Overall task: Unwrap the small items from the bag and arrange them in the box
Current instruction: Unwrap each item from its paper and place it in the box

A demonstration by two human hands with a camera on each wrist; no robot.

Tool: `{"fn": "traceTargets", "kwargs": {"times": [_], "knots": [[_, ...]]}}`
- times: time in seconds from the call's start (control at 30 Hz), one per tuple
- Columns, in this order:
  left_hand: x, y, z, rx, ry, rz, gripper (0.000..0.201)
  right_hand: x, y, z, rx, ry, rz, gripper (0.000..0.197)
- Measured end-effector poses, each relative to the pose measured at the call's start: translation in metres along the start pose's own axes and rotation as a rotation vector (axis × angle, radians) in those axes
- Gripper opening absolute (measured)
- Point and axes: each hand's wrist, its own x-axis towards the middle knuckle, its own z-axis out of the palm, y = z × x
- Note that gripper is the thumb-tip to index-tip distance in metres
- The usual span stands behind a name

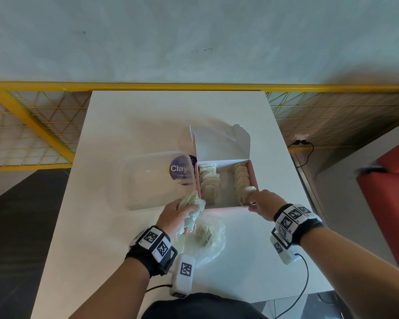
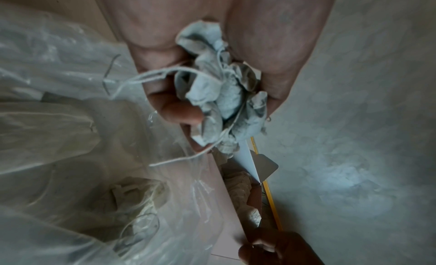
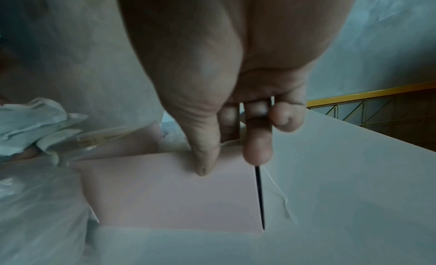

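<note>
An open pink box (image 1: pixel 254 173) stands mid-table with its white lid (image 1: pixel 221 146) raised at the back. Two rows of tea bags lie inside, one on the left (image 1: pixel 209 180) and one on the right (image 1: pixel 241 178). My left hand (image 1: pixel 177 210) grips a crumpled bunch of tea bags (image 1: pixel 192 201) (image 2: pixel 226 101) with loose strings, just off the box's front left corner. My right hand (image 1: pixel 260 201) (image 3: pixel 226 138) pinches the box's front wall (image 3: pixel 169 194) at the right corner, thumb outside and fingers over the rim. A clear plastic bag (image 1: pixel 211 240) (image 2: pixel 59 138) holding more tea bags lies in front of the box.
A clear plastic container (image 1: pixel 148 180) with a purple label sits right against the box's left side. The white table (image 1: pixel 148 116) ends at a yellow railing (image 1: pixel 194 86) at the back. A red object (image 1: pixel 389 192) stands off to the right. A black cable (image 1: pixel 305 284) trails from my right wrist.
</note>
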Motion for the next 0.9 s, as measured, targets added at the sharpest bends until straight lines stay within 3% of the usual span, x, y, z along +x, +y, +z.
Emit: {"fn": "traceTargets", "kwargs": {"times": [0.33,0.63,0.9], "knots": [[0.001,-0.001,-0.001,0.001,-0.002,0.000,0.011,0.008,0.006,-0.031,0.041,-0.031,-0.106,0.012],[0.001,-0.005,-0.001,-0.011,0.015,-0.009,0.012,0.017,-0.002,-0.035,-0.090,-0.101,-0.074,0.021],[0.002,-0.002,-0.001,-0.010,0.012,-0.009,0.011,0.017,-0.006,-0.039,-0.004,-0.151,-0.038,0.026]]}}
